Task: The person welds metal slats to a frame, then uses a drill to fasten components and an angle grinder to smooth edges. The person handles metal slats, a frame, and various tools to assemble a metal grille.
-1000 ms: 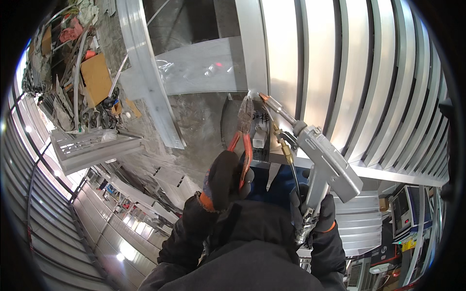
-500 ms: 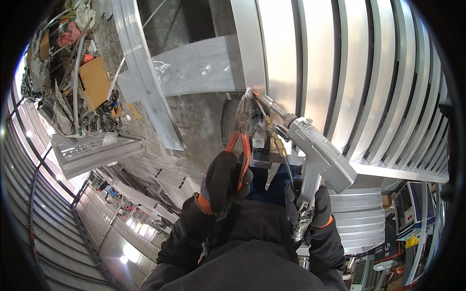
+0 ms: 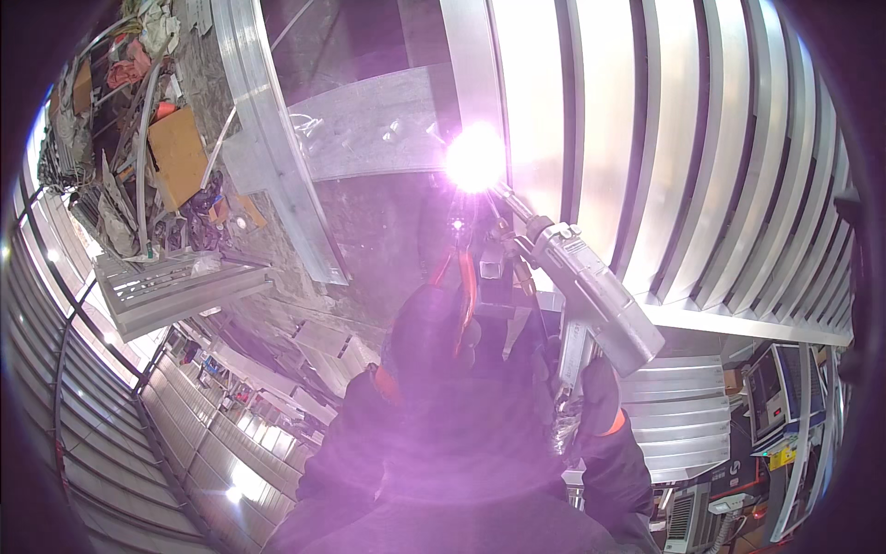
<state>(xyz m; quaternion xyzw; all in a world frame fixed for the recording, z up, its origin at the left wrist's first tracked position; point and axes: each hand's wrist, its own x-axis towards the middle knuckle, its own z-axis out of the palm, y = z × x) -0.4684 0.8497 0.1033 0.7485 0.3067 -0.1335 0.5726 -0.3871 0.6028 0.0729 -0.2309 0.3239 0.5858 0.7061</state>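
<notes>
My right hand (image 3: 602, 397), in a dark glove with an orange cuff edge, is wrapped round the grip of a grey welding gun (image 3: 595, 295). The gun's nozzle points up and left into a blinding white-violet flash (image 3: 475, 159) at the joint of an aluminium upright (image 3: 471, 46) and a curved crosspiece (image 3: 378, 125). My gloved left hand (image 3: 426, 328) is closed on the red handles of a pair of pliers (image 3: 469, 277). Glare hides the pliers' jaws and whatever they touch. A short square metal tube (image 3: 491, 265) lies below the joint.
A panel of long aluminium slats (image 3: 678, 138) fills the right side. At left a flat metal profile (image 3: 277, 138) runs toward a scrap heap with a cardboard piece (image 3: 180, 157). A slatted frame (image 3: 175, 291) lies below it. Equipment (image 3: 780, 392) stands at lower right.
A bright flash has lit at the nozzle tip, washing the view violet. The welding gun has shifted slightly left and down. My left hand and the pliers stay about where they were.
</notes>
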